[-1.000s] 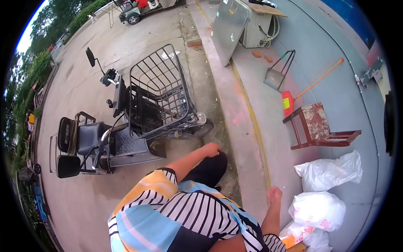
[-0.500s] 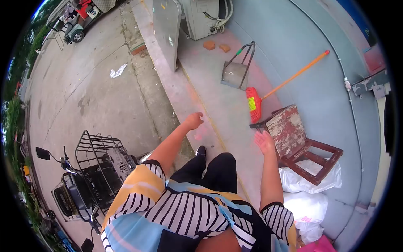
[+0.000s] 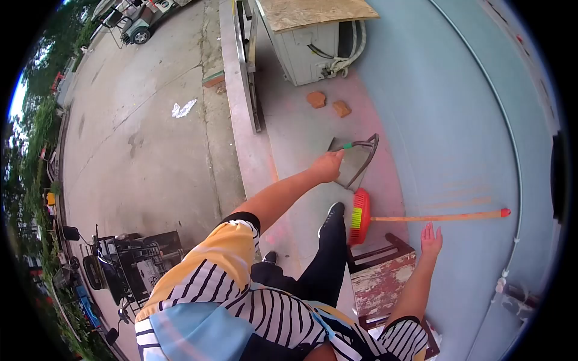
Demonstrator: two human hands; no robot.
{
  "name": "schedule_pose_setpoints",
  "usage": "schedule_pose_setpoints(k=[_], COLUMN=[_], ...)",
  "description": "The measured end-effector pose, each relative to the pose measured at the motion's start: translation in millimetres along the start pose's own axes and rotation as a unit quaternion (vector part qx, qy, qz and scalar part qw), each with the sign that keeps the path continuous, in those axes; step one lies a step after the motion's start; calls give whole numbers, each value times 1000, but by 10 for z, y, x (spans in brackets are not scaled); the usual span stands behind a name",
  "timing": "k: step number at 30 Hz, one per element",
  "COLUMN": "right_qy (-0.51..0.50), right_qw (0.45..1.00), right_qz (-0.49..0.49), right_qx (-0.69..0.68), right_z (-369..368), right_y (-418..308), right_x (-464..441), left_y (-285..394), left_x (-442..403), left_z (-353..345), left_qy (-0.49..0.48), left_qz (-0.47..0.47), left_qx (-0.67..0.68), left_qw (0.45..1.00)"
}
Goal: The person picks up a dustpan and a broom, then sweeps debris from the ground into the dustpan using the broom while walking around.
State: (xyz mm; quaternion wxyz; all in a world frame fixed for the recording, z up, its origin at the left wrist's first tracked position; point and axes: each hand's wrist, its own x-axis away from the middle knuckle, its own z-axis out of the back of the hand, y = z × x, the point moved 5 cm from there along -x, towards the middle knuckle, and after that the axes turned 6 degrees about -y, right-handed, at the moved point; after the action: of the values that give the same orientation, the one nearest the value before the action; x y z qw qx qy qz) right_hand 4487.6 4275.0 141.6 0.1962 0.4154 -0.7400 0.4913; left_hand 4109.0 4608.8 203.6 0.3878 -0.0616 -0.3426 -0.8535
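Note:
My left hand (image 3: 327,167) reaches over the near side of a metal dustpan (image 3: 354,161). It is close to the dustpan's looped dark handle, which has a green band on it. Its fingers point away and are mostly hidden, so contact is unclear. My right hand (image 3: 431,239) is open, fingers stretched out and palm showing, just below the orange stick of a broom (image 3: 445,217). The broom leans against the wall, its red head beside the dustpan. A worn brown wooden stool (image 3: 384,283) lies under my right forearm, partly covered by it.
Two brick pieces (image 3: 316,100) lie by the outdoor air-conditioner unit (image 3: 295,57), which has a board on top. An upright panel (image 3: 248,78) stands left of it. A grey wall (image 3: 451,120) runs along the right. A parked bike (image 3: 135,265) with a rack stands at lower left.
My left hand has moved forward and right to the dustpan. My right hand has come up near the broom stick. The view has shifted and turned, and one foot has stepped forward.

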Motion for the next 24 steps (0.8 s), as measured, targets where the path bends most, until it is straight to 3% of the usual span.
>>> schedule_pose_setpoints(k=[3, 5, 6, 8, 12, 14, 16, 18, 21, 24], right_qy=[19, 9, -118, -125, -271, -295, -267, -145, -65, 40], right_qw=[1000, 998, 991, 992, 951, 930, 940, 962, 963, 868], right_qz=[4, -50, -56, -33, -86, -85, -72, -121, -195, -404], right_qx=[-23, -46, -3, 1, -121, -201, -202, -197, -172, -286], right_z=[-310, -566, -490, -544, -368, -928, -1027, -1718, -1304, -1821], right_y=[-287, -454, -462, -500, -57, 22, 371, 983, 1456, 1911], right_x=[-182, -119, -253, -226, -488, 183, 464, 1131, 671, 1259], left_y=[342, 618, 671, 765, 153, 20, -336, -806, -1626, -2028], left_x=[-831, -1139, -1228, -1315, -1294, -1123, -869, -589, 158, 1371], left_z=[-32, 60, 22, 24, -308, -130, -59, -75, -12, 448], left_qy=[59, 96, -2, -16, -122, -140, -17, -35, -26, 90], left_qz=[-26, -28, 21, 24, 42, 7, -51, -69, -74, -73], left_qx=[5, 27, 49, 60, 76, 107, 90, 87, 121, 209], left_qw=[998, 995, 999, 998, 989, 984, 995, 993, 990, 971])
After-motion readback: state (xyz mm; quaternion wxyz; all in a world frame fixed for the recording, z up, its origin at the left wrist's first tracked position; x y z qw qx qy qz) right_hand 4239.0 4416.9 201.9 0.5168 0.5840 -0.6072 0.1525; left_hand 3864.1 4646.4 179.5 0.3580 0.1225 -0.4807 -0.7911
